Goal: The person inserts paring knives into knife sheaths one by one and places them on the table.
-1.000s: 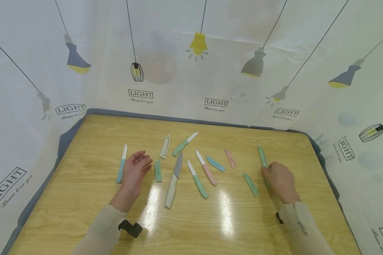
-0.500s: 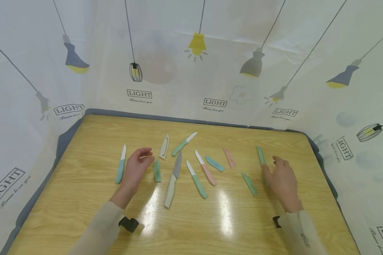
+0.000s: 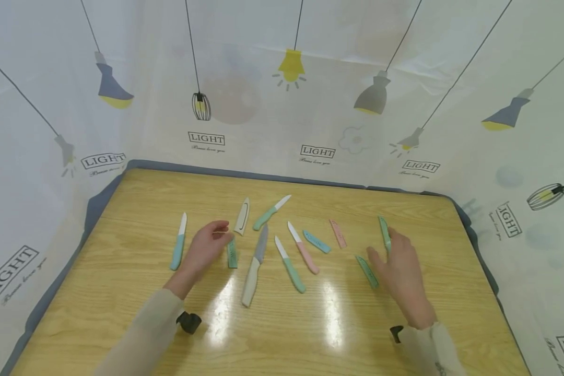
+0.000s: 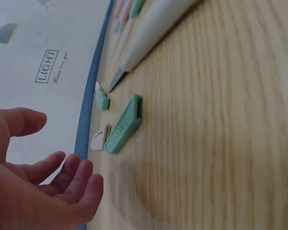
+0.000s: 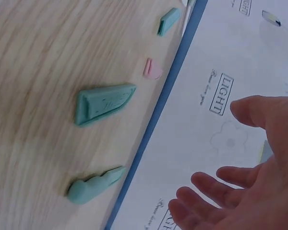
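My left hand (image 3: 204, 250) hovers, fingers loosely bent and holding nothing, just left of a green blade sheath (image 3: 232, 254). That sheath (image 4: 125, 127) lies beyond the fingertips in the left wrist view. My right hand (image 3: 400, 271) is held over the table with thumb and fingers spread. Partly hidden behind it lies a green knife in a green sheath (image 3: 385, 232); its rounded handle (image 5: 86, 190) shows in the right wrist view. Another green sheath (image 3: 367, 271) rests by the right thumb. Whether the right fingers touch the sheathed knife, I cannot tell.
Mid-table lie a large cream-handled knife (image 3: 251, 282), a pink knife (image 3: 307, 256), green knives (image 3: 293, 274) (image 3: 265, 218), a white sheath (image 3: 242, 215), a blue sheath (image 3: 317, 241) and a pink sheath (image 3: 338, 233). A blue knife (image 3: 178, 250) is at left. Printed cloth (image 3: 263, 141) surrounds the table.
My right hand has let go of the sheathed green knife, spread its fingers and moved left toward the loose green sheath. My left hand has shifted slightly right.
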Motion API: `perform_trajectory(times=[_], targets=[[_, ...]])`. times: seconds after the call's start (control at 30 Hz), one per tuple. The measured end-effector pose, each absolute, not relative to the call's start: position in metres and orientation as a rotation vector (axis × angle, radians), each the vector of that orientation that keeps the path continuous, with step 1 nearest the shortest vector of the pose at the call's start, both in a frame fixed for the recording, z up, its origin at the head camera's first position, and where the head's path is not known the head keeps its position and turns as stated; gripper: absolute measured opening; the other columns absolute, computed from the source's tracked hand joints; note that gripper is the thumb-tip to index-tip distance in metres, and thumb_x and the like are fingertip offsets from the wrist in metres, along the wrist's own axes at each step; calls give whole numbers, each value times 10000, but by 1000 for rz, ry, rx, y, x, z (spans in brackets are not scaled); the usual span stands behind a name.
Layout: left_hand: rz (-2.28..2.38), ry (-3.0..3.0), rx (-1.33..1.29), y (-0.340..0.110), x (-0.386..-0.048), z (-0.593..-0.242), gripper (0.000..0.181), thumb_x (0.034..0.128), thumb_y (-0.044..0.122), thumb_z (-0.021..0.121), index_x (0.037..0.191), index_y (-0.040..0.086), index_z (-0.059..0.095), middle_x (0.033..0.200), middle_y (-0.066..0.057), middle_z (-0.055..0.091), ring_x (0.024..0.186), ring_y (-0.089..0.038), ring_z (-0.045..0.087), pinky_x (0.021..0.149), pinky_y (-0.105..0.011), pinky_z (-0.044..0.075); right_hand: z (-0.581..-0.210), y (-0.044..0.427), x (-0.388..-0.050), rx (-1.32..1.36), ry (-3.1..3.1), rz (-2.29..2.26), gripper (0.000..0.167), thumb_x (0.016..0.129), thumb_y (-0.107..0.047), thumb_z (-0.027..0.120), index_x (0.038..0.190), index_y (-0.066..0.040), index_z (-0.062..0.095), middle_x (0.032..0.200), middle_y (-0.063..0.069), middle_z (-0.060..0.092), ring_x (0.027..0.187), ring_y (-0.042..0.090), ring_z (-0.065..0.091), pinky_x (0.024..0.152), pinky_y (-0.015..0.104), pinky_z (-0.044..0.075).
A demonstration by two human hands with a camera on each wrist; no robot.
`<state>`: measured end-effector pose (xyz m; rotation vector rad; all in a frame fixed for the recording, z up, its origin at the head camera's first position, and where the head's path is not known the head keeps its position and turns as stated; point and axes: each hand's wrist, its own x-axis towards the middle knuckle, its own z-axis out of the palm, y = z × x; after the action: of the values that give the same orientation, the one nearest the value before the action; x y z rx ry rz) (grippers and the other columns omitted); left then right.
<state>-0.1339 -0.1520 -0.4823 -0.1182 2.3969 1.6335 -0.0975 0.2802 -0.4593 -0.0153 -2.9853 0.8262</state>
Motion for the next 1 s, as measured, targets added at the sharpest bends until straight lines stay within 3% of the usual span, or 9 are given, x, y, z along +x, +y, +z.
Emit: perform_trajectory(times=[0.27,0.53,0.7,0.8,0.9,1.0], targets=[[1032,2748,3,-148,-139,-491,799,1002,363,622,1560,-99,285,1545,-361,320,1382,-544,394,1126,-653,384,-452,265,-87,104,-2996,741,794,1035,-326,626,1532,164,247,1513,420,333,1373,600,349,1102,719,353],[705,2905,85,-140,-135,-496,906,956,475,695,1528,-125,330,1487,-373,364,1330,-551,414,1042,-658,451,-453,263,-85,130,-3000,738,795,1047,-348,602,1543,151,232,1535,415,302,1397,589,324,1123,718,324],[624,2946,149,-139,-134,-502,713,897,497,755,1248,-91,554,1383,-355,432,1220,-492,468,945,-573,522,-456,263,-86,143,-2988,726,787,1041,-340,612,1535,155,250,1527,416,319,1397,577,337,1123,707,336],[618,2959,174,-141,-133,-505,558,890,453,797,1050,-34,577,1276,-316,464,1123,-434,482,871,-509,527,-458,262,-86,159,-2971,716,778,1031,-320,633,1521,163,271,1508,421,343,1383,579,356,1112,705,352],[644,2948,184,-142,-132,-506,479,907,358,816,1027,-36,572,1175,-264,463,1036,-381,474,808,-460,517,-459,262,-85,160,-2970,720,777,1027,-312,640,1519,165,273,1506,420,344,1380,581,355,1108,707,353],[678,2918,183,-143,-133,-504,455,920,253,813,1111,-81,571,1121,-232,464,987,-354,488,787,-438,524,-458,262,-85,146,-2982,726,777,1028,-312,637,1525,158,268,1516,414,334,1389,577,346,1113,707,346]])
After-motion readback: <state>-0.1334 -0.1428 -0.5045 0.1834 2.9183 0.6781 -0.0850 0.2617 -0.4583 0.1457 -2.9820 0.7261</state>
